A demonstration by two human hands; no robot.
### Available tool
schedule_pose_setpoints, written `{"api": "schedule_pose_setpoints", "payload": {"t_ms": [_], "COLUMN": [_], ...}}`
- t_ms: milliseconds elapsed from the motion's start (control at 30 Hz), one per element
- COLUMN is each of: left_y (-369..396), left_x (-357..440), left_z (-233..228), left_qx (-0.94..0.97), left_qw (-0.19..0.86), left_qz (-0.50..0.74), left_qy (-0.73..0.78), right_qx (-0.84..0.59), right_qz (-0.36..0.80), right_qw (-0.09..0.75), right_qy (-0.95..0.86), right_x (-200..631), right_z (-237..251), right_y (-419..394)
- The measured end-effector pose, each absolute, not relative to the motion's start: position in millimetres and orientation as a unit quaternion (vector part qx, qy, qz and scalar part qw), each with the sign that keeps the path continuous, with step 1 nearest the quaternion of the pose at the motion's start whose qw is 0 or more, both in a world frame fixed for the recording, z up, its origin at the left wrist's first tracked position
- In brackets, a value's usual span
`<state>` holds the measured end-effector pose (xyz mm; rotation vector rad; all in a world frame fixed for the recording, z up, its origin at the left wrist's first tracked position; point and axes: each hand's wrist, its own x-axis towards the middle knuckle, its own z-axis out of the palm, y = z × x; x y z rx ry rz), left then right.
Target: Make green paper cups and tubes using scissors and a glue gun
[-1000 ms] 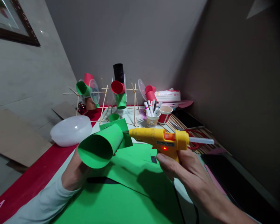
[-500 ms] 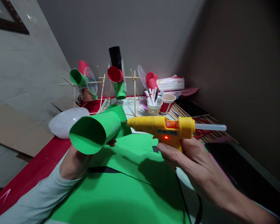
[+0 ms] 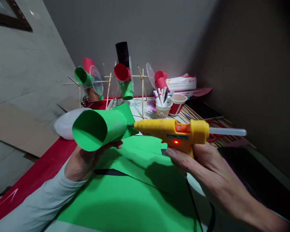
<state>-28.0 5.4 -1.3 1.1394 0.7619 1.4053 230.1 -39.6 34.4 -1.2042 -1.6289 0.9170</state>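
Observation:
My left hand (image 3: 87, 159) grips a green paper tube (image 3: 116, 124) from below, its open end facing me. At the tube's far end sits a green paper piece (image 3: 127, 112), standing out around it. My right hand (image 3: 207, 170) is wrapped round the handle of a yellow hot glue gun (image 3: 169, 132), which has a red light lit and a clear glue stick (image 3: 228, 131) poking out the back. The gun's nozzle touches, or nearly touches, the join between tube and paper piece. Beneath both hands lie green paper sheets (image 3: 135, 199).
Behind stands a wooden stick frame (image 3: 143, 93) with coloured paper tubes (image 3: 122, 72) and clear discs. A cup of markers (image 3: 162, 111), a red-and-white cup (image 3: 178, 104) and thin sticks (image 3: 183, 117) are at the back right. A white balloon-like object (image 3: 67, 124) lies left; a dark panel (image 3: 251, 170) lies right.
The green tube has turned, so its far end piece shows at a different angle. The glue gun's nozzle stays at the join. The whole view has shifted slightly.

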Motion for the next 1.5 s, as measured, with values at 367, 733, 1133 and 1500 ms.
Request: {"api": "schedule_pose_setpoints", "payload": {"t_ms": [367,733,1133,1500], "left_y": [11,24,16,3], "left_x": [-33,-39,-37,-32], "left_z": [-3,7,25,31], "left_qx": [0.475,0.597,0.719,0.759], "left_qw": [0.563,0.44,0.158,0.103], "left_qz": [0.582,0.541,0.515,0.521], "left_qy": [0.345,0.397,0.439,0.378], "right_qx": [-0.492,-0.511,-0.38,-0.507], "right_qz": [0.336,0.426,0.563,0.403], "right_qw": [0.399,0.477,0.522,0.453], "right_qy": [-0.697,-0.575,-0.516,-0.613], "right_x": [228,233,233,245], "right_z": [28,28,26,25], "right_y": [-39,-35,-39,-42]}}
